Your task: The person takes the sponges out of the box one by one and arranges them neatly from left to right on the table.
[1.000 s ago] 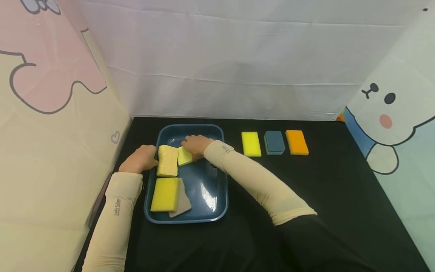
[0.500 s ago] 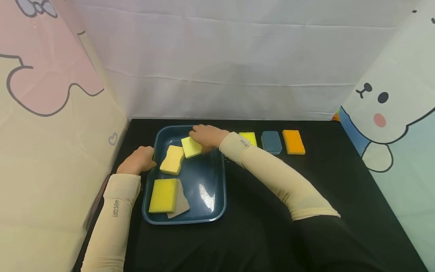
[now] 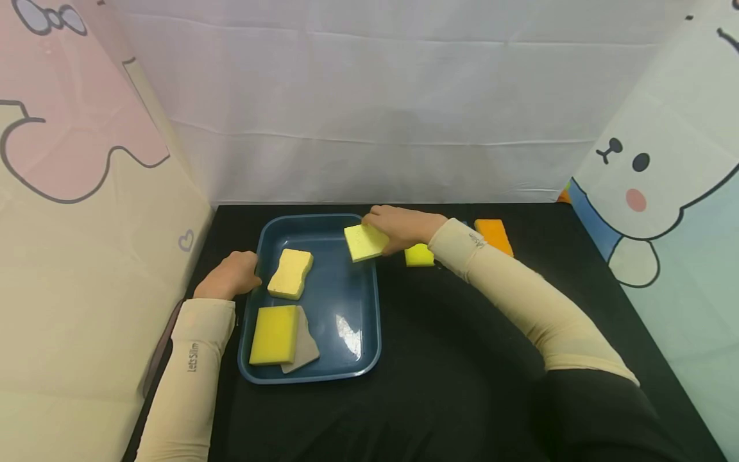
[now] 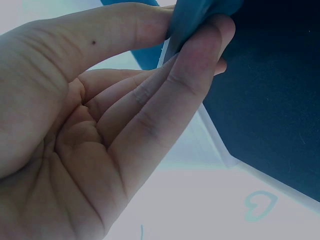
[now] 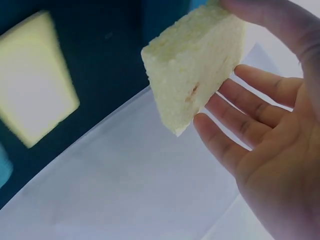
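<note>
My right hand (image 3: 404, 226) grips a pale yellow sponge (image 3: 366, 242) between thumb and fingers, over the right rim of the blue tray (image 3: 366, 375). The right wrist view shows the same sponge (image 5: 195, 70) held at its edges, with a small brown mark on one face. With thumb and fingers my left hand (image 3: 229, 277) pinches the tray's left rim, and the left wrist view shows that rim (image 4: 187, 25) between them. Inside the tray lie a wavy-sided cream sponge (image 3: 290, 274) and a bright yellow sponge (image 3: 274, 335), which partly covers a flat grey piece (image 3: 300, 346).
Right of the tray, a yellow sponge (image 3: 419, 256) and an orange sponge (image 3: 494, 236) lie on the black tabletop (image 3: 450, 398). The right forearm hides most of a blue sponge between them. A white cloth wall (image 3: 369, 128) stands behind, with printed cloth walls at both sides.
My right hand has lifted the pale yellow sponge and carried it right, to the tray's right rim. The cream sponge turned and shifted slightly. The left hand keeps holding the rim.
</note>
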Available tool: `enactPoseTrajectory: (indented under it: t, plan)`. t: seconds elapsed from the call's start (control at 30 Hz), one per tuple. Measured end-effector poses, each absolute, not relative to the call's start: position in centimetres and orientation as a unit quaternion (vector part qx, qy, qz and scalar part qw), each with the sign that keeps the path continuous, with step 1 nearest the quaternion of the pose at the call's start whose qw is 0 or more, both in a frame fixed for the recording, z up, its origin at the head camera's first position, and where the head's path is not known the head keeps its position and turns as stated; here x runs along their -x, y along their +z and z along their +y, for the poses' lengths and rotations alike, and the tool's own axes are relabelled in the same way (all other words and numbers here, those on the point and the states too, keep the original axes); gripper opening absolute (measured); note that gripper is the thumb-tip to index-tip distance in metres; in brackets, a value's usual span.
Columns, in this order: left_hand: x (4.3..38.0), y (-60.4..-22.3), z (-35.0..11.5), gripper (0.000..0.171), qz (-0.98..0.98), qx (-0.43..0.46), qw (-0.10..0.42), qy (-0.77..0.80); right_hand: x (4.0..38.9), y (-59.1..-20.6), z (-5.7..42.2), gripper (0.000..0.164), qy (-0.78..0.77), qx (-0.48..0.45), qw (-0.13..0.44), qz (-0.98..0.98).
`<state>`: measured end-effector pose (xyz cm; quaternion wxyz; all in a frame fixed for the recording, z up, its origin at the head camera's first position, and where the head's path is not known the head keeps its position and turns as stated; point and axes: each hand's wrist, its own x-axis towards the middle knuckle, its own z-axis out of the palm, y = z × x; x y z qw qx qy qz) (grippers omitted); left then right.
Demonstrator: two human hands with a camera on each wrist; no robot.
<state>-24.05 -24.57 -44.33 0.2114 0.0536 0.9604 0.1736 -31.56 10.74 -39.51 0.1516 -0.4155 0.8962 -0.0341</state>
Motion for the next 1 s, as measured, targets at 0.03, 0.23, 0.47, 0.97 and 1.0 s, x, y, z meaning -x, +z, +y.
enactPoseTrajectory:
  t: [0.03, 0.23, 0.47, 0.97, 1.0]
  plan:
    - [24.0, -44.3, -24.5, 0.005, 0.960, -0.054, 0.210, 0.177, 31.6, -39.5, 11.6, 0.071, -0.037, 0.408, 0.156, 0.899]
    - [24.2, -44.1, -24.3, 0.007, 0.960, -0.057, 0.212, 0.176, 31.6, -39.7, 17.1, 0.069, -0.065, 0.369, 0.167, 0.912]
    - [24.3, -44.2, -24.5, 0.005, 0.960, -0.054, 0.222, 0.162, 31.6, -39.9, 23.2, 0.065, -0.097, 0.331, 0.162, 0.925]
    - [24.0, -44.0, -25.4, 0.004, 0.959, -0.046, 0.228, 0.165, 32.7, -40.9, 32.6, 0.066, -0.094, 0.247, 0.147, 0.953]
    - [24.1, -44.0, -25.4, 0.004, 0.959, -0.046, 0.228, 0.165, 32.7, -41.0, 33.2, 0.067, -0.094, 0.238, 0.148, 0.955]
